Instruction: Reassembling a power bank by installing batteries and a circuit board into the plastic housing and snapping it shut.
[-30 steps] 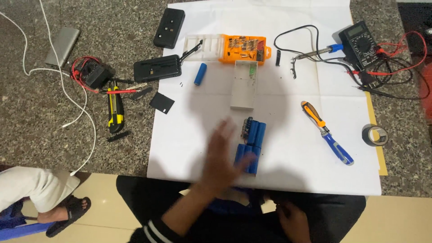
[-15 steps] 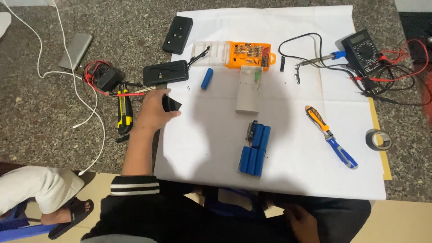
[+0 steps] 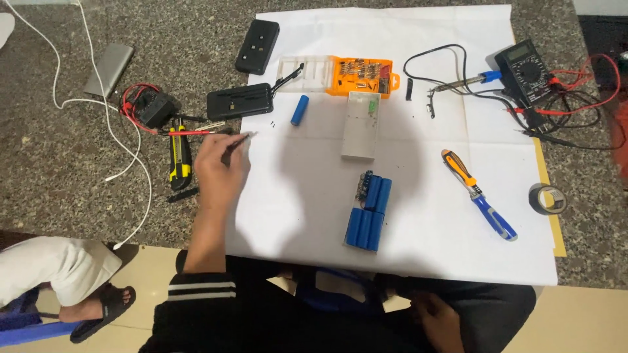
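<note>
Fingers of the left hand (image 3: 219,171) are pinched around thin tweezers (image 3: 239,140), right at the left edge of the white paper sheet (image 3: 418,216), near a yellow utility knife (image 3: 179,157). Right hand (image 3: 439,320) sits low by the lap; can't tell its grip.

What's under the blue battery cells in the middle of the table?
The blue battery cells lie directly on the white paper sheet, which covers the speckled stone table. A small dark part shows at their top left end. Anything beneath the cells themselves is hidden.
</note>
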